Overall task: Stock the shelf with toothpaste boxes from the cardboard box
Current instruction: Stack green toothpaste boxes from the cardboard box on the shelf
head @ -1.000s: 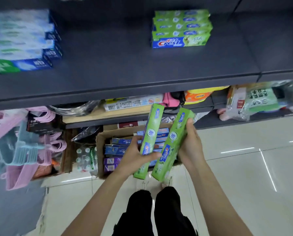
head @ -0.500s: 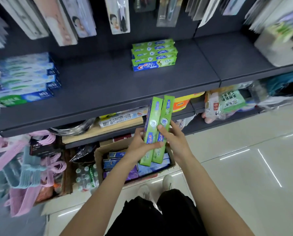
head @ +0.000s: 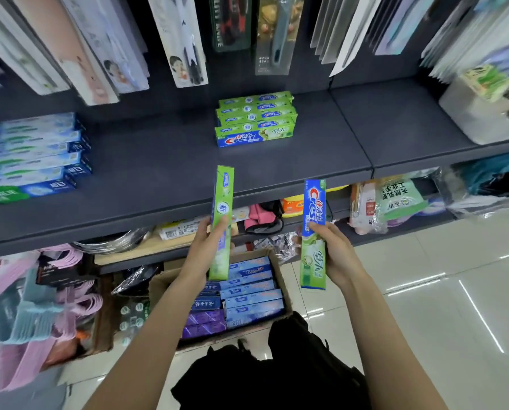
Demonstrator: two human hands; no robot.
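Observation:
My left hand (head: 207, 250) grips a green toothpaste box (head: 223, 199) held upright, narrow side toward me, just below the dark shelf (head: 158, 179). My right hand (head: 334, 250) grips a second green and blue Crest box (head: 314, 232), its front face showing. Both boxes hang above the open cardboard box (head: 282, 279) on the floor, which holds several blue and purple toothpaste boxes (head: 247, 294). A stack of green Crest boxes (head: 256, 119) lies at the shelf's middle back.
Blue and white toothpaste boxes (head: 34, 155) are stacked at the shelf's left end. A white container (head: 480, 113) stands on the right shelf section. Packaged goods hang above. Pink and blue hangers (head: 25, 306) crowd the lower left. Tiled floor (head: 439, 291) spreads to the right.
The two boxes were held together in front of me; now my hands have drawn apart and risen toward the shelf, one box in each. The view has tilted upward.

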